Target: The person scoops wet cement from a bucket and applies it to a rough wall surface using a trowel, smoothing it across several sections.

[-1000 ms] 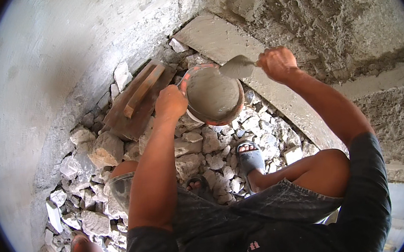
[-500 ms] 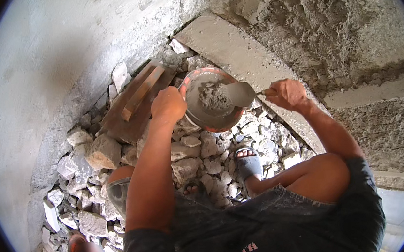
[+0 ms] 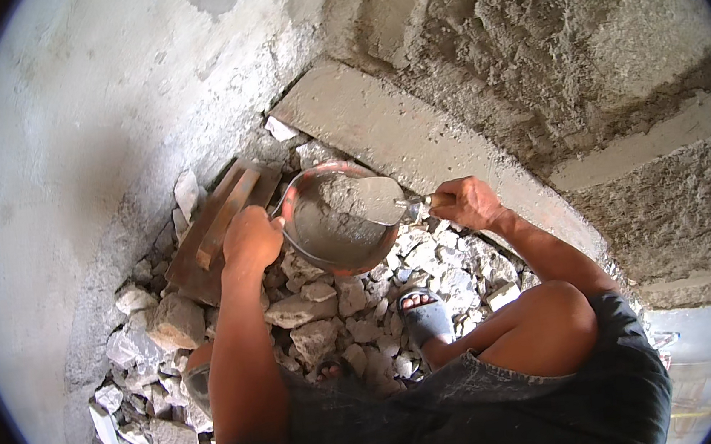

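The mortar bucket [image 3: 358, 268] sits on broken concrete rubble [image 3: 296, 311], so it could rock or tip if the trowel [image 3: 383, 200] presses hard on one side or a chunk underneath shifts; a slackened left grip would make that likelier. Mortar [image 3: 331, 237] could also spill over the bucket's right rim if the blade were lifted out tilted, dropping onto the rubble near the sandaled foot [image 3: 426, 318] below the bucket.

The left hand [image 3: 253, 239] is at the bucket's left rim, fingers curled closed on its edge or handle; which of the two is hidden. The right hand [image 3: 472, 204], to the bucket's right, has its grip wrapped fully around the trowel's wooden handle. The trowel extends leftward from that grip, its blade over the mortar just inside the bucket's right rim. A brown wooden float [image 3: 206, 266] lies left of the bucket, beyond the left hand.
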### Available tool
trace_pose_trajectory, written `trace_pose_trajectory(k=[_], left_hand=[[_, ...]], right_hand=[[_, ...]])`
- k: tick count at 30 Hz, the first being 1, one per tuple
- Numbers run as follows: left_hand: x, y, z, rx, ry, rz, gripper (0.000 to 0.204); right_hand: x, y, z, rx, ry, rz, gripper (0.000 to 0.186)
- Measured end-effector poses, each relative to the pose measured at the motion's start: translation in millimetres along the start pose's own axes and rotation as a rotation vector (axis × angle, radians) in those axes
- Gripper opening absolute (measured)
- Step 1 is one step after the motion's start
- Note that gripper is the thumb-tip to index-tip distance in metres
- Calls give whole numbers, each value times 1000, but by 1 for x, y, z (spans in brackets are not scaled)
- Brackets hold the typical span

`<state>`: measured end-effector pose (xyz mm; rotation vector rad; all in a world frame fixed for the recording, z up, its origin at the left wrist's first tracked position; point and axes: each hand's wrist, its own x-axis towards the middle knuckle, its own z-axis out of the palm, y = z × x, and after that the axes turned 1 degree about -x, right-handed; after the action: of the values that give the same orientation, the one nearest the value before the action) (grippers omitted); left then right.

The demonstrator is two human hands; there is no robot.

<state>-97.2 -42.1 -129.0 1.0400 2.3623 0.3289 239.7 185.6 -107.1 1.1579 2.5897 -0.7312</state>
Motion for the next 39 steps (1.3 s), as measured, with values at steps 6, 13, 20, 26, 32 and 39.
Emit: trace_pose_trajectory(k=[6,13,20,26,32,39], left_hand=[[-19,-5,-24,-123,207,-27,34],[-27,-28,-46,-198,319,10,31],[-13,-18,-27,-218,298,52,31],[-6,-24,-19,-185,253,24,37],[2,-8,-17,-106,84,35,38],[-7,-20,11,-65,70,21,30]], right_hand=[[6,-14,-19,132,-25,-95,30],[42,42,-43,693,-267,-258,27],[82,101,-178,394,501,203,36],[21,23,-175,36,501,-10,33],[1,-14,-72,-552,280,-198,18],[32,-98,-18,-912,-316,-56,36]])
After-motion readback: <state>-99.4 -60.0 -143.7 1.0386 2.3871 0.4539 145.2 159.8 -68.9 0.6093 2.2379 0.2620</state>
